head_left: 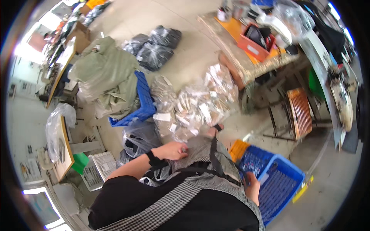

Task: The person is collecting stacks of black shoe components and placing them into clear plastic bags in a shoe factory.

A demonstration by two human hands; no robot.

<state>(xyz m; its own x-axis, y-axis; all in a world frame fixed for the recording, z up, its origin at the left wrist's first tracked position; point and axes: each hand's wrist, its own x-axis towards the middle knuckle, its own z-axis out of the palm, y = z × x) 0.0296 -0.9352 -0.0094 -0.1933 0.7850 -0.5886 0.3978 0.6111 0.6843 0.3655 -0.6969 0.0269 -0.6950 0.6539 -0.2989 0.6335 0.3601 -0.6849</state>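
Observation:
My left hand (175, 151) is closed, its fingers curled beside the front of a checked apron (196, 151) that I wear. Whatever it may hold is hidden. A black band circles that wrist. Low at my right side is my right hand (252, 186), next to a blue plastic crate (283, 177). Its fingers are partly hidden, with something dark beside them. Just ahead of my feet lies a heap of clear plastic bags (196, 106) with pale labels and packed contents. Left of my left hand stands a translucent bag (140, 138) with dark contents.
A second blue crate (144, 102) leans by a large olive cloth bundle (108, 73). Several black bags (156, 52) lie beyond. At right are a worn table (246, 63) with a red bin (256, 43), a wooden stool (299, 113) and a sewing machine (342, 100). White baskets (102, 165) sit left.

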